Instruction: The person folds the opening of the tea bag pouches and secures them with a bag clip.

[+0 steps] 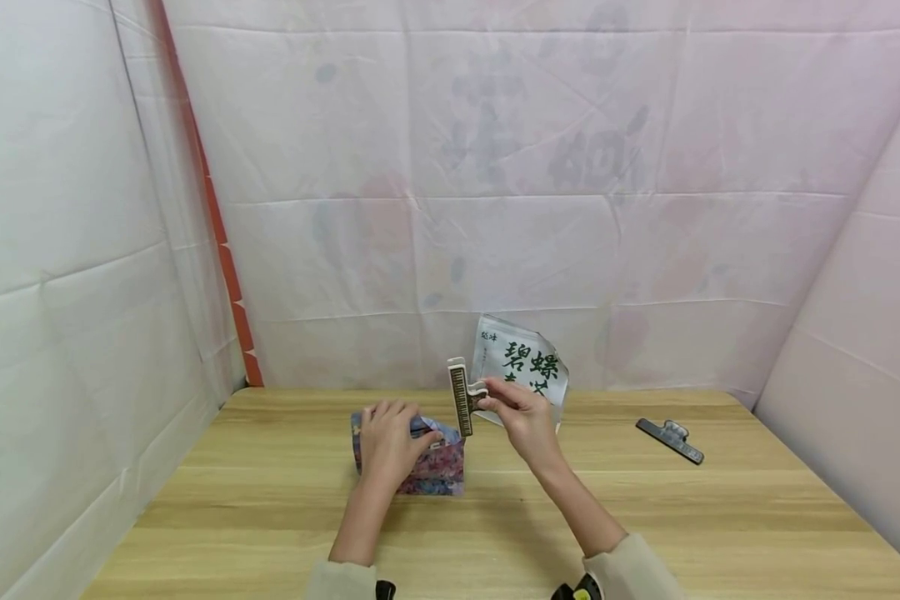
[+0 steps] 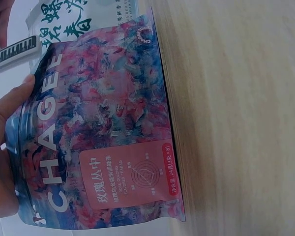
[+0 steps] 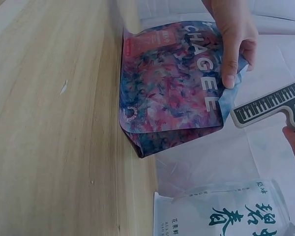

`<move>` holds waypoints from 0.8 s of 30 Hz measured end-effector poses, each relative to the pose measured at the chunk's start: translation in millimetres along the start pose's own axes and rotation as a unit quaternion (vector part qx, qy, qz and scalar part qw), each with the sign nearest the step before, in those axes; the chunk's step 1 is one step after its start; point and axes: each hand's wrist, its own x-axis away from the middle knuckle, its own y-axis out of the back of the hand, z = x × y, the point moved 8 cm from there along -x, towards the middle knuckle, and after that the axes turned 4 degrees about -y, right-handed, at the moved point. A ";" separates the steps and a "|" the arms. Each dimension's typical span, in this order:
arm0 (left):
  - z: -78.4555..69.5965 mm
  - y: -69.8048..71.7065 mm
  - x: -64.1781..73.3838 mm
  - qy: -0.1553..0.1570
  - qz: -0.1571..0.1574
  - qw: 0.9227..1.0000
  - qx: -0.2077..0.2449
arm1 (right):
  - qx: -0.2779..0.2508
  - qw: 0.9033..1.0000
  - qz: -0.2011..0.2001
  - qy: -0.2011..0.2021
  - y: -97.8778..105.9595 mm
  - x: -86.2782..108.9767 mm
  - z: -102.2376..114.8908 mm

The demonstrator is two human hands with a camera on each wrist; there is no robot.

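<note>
A colourful pink-and-blue CHAGEE tea bag stands upright on the table. My left hand holds it by its folded top edge, thumb on the front face, as the left wrist view shows on the printed pouch. Above the table my right hand pinches the handles of a bag clip with a piano-key pattern. In the right wrist view the end of the clip's long bar is right beside the bag's top corner.
Behind my right hand, a white tea pouch with green characters leans near the back sheet. A dark clip lies on the wooden table at the right. White sheets enclose the back and both sides.
</note>
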 end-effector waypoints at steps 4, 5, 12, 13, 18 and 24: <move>0.3 -0.3 -0.8 -0.003 0.000 1.000 0.004 | -0.014 1.000 0.019 0.010 -5.8 -1.7 -2.3; 0.5 -0.3 -0.9 -0.003 0.000 1.000 0.005 | -0.012 1.000 0.022 0.011 -7.0 -2.2 -2.5; 1.8 -1.3 -1.1 -0.004 0.005 1.000 0.006 | -0.017 1.000 0.023 -0.007 -12.6 -1.4 -10.2; 1.8 -1.4 -1.0 -0.003 0.006 1.000 0.005 | -0.018 1.000 0.024 -0.005 -13.7 -0.6 -11.2; 1.4 -1.9 -1.2 -0.004 0.005 1.000 0.009 | 0.015 0.999 0.040 0.020 -21.6 5.4 -13.1; 2.0 -2.3 -1.4 -0.014 0.051 0.998 0.045 | 0.029 0.998 0.044 0.037 -23.5 8.2 -12.3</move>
